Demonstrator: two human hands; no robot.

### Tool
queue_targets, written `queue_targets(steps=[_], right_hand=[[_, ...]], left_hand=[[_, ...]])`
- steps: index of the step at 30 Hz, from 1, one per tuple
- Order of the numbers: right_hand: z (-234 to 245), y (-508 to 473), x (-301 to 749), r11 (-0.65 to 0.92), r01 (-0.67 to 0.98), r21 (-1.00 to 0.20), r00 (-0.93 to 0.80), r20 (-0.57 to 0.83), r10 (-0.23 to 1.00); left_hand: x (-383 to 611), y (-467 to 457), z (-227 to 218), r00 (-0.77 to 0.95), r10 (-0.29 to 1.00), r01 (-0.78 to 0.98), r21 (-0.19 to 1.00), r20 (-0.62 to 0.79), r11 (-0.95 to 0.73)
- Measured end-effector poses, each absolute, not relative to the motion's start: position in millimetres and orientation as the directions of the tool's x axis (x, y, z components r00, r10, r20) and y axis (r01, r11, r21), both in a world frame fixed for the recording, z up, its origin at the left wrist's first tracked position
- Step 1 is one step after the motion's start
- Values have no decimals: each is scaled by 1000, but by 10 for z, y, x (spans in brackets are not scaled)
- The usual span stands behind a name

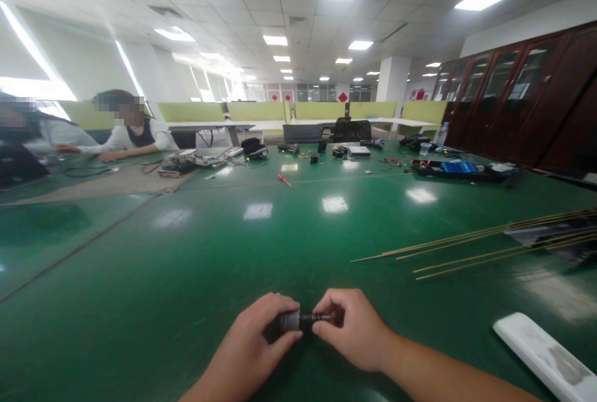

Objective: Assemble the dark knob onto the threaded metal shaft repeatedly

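At bottom centre, over the glossy green desk (186,265), a short grey-and-black cylinder (290,320) is gripped by the left hand (254,340), and a slim, dark, ridged shaft (308,317) at its end is pinched by the right hand (357,330); both are best kept in line, under light fingertip pressure. The cylinder's left end is hidden; whether the two are joined cannot be told. At lower right, a long white block (536,347) is cut off; farther up, thin brass-coloured rods (438,246) are lost toward the right edge.

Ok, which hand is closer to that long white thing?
Right hand: the long white thing lies off to its right. Left hand is farther away, beyond the right hand.
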State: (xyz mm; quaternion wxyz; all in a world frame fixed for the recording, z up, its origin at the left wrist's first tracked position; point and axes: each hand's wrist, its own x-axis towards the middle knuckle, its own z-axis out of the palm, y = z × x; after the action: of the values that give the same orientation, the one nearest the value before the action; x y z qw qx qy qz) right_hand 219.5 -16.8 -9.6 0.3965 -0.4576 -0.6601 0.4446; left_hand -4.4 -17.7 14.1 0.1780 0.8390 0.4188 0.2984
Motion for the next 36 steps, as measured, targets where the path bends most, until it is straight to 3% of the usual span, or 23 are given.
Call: queue_targets(steps=[36], right_hand=[[-101,-176,2194,197,275,-941,-235,133,963]], left_hand=[[-116,-133,67,455,808,614,524,375,-590]])
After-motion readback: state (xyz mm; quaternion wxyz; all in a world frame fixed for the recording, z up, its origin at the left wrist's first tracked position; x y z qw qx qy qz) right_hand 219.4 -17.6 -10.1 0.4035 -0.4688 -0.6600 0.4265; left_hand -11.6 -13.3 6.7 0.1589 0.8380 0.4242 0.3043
